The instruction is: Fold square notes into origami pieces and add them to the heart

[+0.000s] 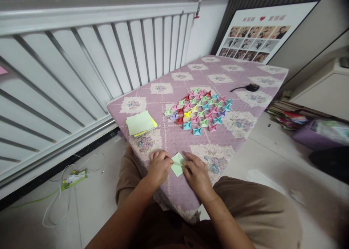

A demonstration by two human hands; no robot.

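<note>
A small light green paper square [178,164], turned like a diamond and marked with crease lines, lies on the flowered pink tablecloth [180,194] near the table's front corner. My left hand [160,166] grips its left corner between bent fingers. At the right corner, the fingers of my right hand [196,172] hold the same paper. Beyond my hands, several folded paper pieces [201,112] in green, red, blue, yellow and pink stand in rows. A stack of loose paper sheets [140,123], light green on top with yellow beneath, lies to the left.
A black object with a thin cord [252,87] lies at the table's right side. White radiator panels [109,52] run along the left edge. Behind the table leans a photo board [256,34]. A power strip [74,179] is on the floor at left.
</note>
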